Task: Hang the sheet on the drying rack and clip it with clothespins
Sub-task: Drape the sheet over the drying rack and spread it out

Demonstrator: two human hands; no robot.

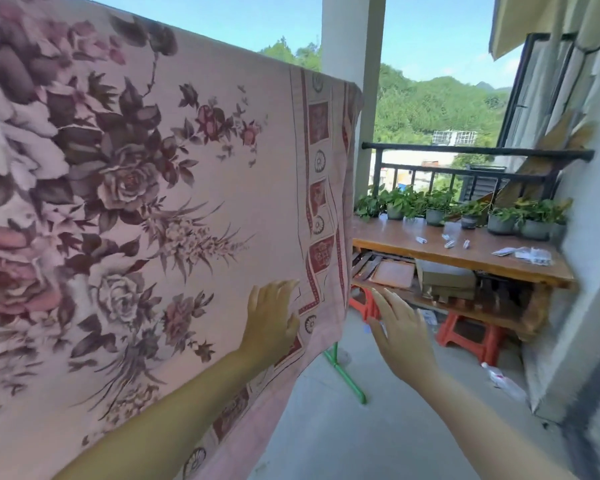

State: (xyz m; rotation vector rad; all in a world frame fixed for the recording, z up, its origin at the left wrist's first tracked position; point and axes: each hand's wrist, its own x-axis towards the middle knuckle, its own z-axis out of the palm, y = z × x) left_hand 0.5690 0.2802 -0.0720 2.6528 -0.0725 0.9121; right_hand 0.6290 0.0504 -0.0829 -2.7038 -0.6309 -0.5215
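Note:
A pink sheet (222, 188) with a dark floral print hangs over the drying rack and fills the left of the view. Only the rack's green foot (347, 375) shows, below the sheet's right edge. My left hand (271, 323) lies flat with straight fingers against the sheet near its lower right border. My right hand (402, 334) is open in the air just right of the sheet's edge and holds nothing. Several small clothespins (449, 242) lie on the wooden table (430, 252) to the right.
Potted plants (465, 213) line the table's far side below a black railing (475, 152). Red stools (468, 334) and boxes sit under the table. A white pillar (354, 36) rises behind the sheet. A wall stands at the right, and a plastic bottle (503, 379) lies on the concrete floor.

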